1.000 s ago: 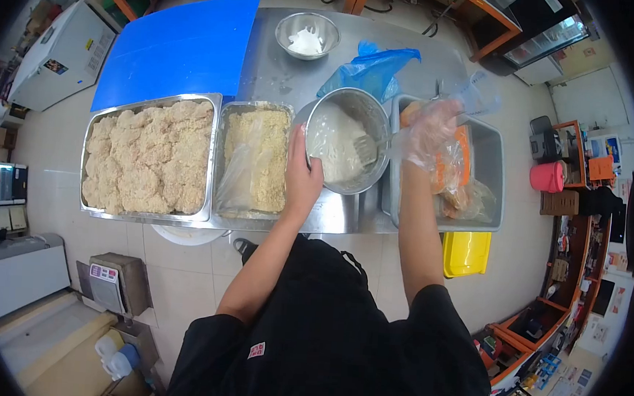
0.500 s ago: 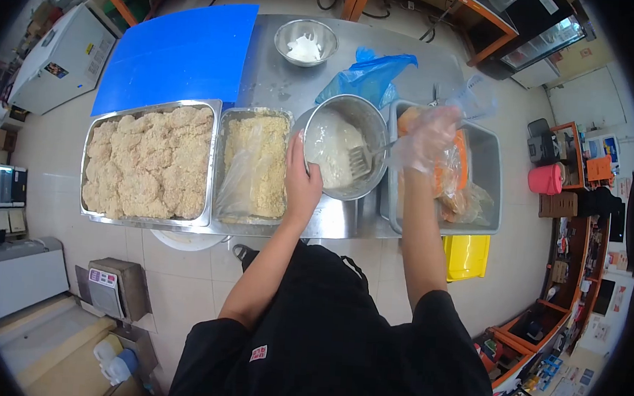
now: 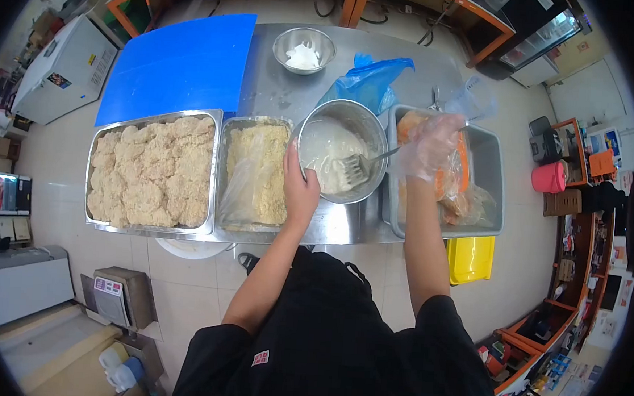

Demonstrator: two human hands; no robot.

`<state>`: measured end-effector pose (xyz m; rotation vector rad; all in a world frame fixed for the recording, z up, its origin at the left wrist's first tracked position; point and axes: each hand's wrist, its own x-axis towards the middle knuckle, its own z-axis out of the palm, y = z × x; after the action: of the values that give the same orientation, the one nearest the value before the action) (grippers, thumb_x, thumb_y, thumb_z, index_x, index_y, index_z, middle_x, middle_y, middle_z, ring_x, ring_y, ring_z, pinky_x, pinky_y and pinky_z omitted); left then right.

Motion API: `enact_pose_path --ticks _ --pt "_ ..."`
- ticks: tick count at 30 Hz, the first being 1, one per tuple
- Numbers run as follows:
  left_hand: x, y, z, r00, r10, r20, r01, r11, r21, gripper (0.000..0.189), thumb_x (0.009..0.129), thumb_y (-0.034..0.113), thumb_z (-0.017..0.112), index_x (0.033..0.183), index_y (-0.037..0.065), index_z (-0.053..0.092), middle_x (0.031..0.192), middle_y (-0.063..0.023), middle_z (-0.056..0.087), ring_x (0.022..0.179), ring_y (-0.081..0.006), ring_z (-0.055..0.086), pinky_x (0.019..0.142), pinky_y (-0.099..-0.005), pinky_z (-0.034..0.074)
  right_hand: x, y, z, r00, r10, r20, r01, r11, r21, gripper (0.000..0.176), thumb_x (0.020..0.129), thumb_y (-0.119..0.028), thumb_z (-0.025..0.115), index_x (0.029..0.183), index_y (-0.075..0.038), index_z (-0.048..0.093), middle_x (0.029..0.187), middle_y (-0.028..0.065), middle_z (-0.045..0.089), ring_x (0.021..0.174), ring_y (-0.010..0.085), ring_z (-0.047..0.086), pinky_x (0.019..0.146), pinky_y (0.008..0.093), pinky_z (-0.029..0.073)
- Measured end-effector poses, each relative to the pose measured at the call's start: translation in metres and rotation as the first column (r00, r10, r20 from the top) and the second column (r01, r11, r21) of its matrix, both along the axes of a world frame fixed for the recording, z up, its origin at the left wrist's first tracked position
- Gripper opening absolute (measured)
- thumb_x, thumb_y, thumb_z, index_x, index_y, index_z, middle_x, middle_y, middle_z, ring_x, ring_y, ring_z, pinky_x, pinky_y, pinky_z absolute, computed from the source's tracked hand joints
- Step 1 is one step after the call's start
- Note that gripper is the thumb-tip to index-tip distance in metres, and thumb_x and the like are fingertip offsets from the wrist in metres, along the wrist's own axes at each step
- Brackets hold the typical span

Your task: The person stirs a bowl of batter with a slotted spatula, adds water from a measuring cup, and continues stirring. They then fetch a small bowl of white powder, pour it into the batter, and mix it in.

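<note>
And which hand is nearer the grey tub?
Right. The right hand is over the grey tub, holding the slotted utensil; the left hand is farther off, at the steel bowl's opposite side.

No readable text or numbers anywhere

You have an evenly bright view, with soft shadows and pale glare on the steel bench (image 3: pixel 266 79) near its front edge. The wide lens bends straight lines and blackens the corners. The gloved right hand (image 3: pixel 434 147) looks slightly smeared, perhaps from motion; your light source is out of frame.
</note>
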<state>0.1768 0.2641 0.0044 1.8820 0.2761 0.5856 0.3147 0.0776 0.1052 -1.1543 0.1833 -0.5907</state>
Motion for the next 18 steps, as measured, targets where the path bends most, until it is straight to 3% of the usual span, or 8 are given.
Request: enact_pose_path --ticks 2,5,8,11,14,17,18 --pt "-0.003 0.0 -0.003 1.0 -0.017 -0.012 0.017 1.0 0.007 0.061 0.089 0.0 0.043 0.149 -0.005 0.035 0.148 -0.0285 0.041 0.139 -0.0442 0.04 0.116 -0.045 0.033 -0.003 -0.006 0.018 0.997 -0.076 -0.009 0.076 0.99 0.116 0.053 0.101 -0.063 0.046 0.079 -0.014 0.044 0.062 -0.0034 0.041 0.05 0.0105 0.04 0.045 0.0285 0.032" --pt "-0.005 -0.006 -0.001 0.997 -0.004 -0.071 0.004 1.0 -0.005 0.06 0.089 0.0 0.043 0.149 -0.005 0.035 0.148 -0.0286 0.041 0.139 -0.0443 0.04 0.115 -0.0452 0.033 0.017 -0.007 -0.023 0.98 -0.199 0.0 0.197 0.968 -0.158 0.055 0.101 -0.063 0.044 0.077 -0.014 0.044 0.06 -0.0028 0.039 0.047 0.0113 0.039 0.043 0.0301 0.032" --pt "-0.002 -0.001 -0.007 1.0 -0.002 -0.02 0.002 1.0 0.0 0.061 0.089 0.0 0.043 0.149 -0.005 0.035 0.148 -0.0286 0.041 0.139 -0.0442 0.04 0.115 -0.0454 0.033 -0.01 0.004 0.021 0.999 0.051 -0.019 -0.052 0.996 -0.076 0.055 0.103 -0.061 0.042 0.075 -0.014 0.043 0.06 -0.0031 0.039 0.048 0.0111 0.039 0.044 0.0299 0.033" --pt "-0.005 -0.004 -0.002 1.0 -0.004 -0.022 0.005 0.999 0.04 0.061 0.089 0.0 0.043 0.149 -0.005 0.035 0.148 -0.0283 0.042 0.139 -0.044 0.04 0.115 -0.0454 0.034 -0.005 0.002 0.023 0.98 -0.196 -0.033 0.196 0.981 -0.004 0.055 0.104 -0.06 0.041 0.074 -0.014 0.041 0.062 -0.0029 0.04 0.05 0.011 0.04 0.046 0.0289 0.033" --pt "-0.003 -0.004 -0.009 1.0 -0.001 0.001 0.001 1.0 0.006 0.06 0.089 0.0 0.043 0.149 -0.005 0.036 0.147 -0.0279 0.042 0.138 -0.0437 0.041 0.114 -0.0451 0.034 0.0 0.007 -0.007 0.996 -0.081 -0.029 0.076 0.988 -0.135 0.054 0.104 -0.059 0.04 0.075 -0.014 0.04 0.063 -0.003 0.04 0.051 0.0105 0.04 0.047 0.0275 0.033" --pt "-0.003 -0.004 -0.004 1.0 0.007 0.005 -0.007 0.999 0.046 0.06 0.089 -0.001 0.043 0.148 -0.006 0.037 0.146 -0.0287 0.043 0.137 -0.044 0.042 0.114 -0.0448 0.034 -0.017 0.01 0.045 0.991 -0.112 -0.07 0.124 0.971 0.206 0.055 0.104 -0.059 0.04 0.076 -0.013 0.042 0.063 -0.003 0.039 0.053 0.01 0.04 0.049 0.0275 0.033" --pt "-0.003 -0.006 -0.004 1.0 0.012 0.007 -0.012 0.999 0.051 0.06 0.089 -0.001 0.044 0.148 -0.005 0.037 0.146 -0.0289 0.043 0.137 -0.044 0.042 0.114 -0.0449 0.034 -0.015 0.012 0.033 0.988 -0.147 -0.046 0.149 0.988 0.033 0.055 0.104 -0.06 0.041 0.076 -0.012 0.043 0.063 -0.0027 0.039 0.054 0.0104 0.04 0.05 0.0281 0.034"
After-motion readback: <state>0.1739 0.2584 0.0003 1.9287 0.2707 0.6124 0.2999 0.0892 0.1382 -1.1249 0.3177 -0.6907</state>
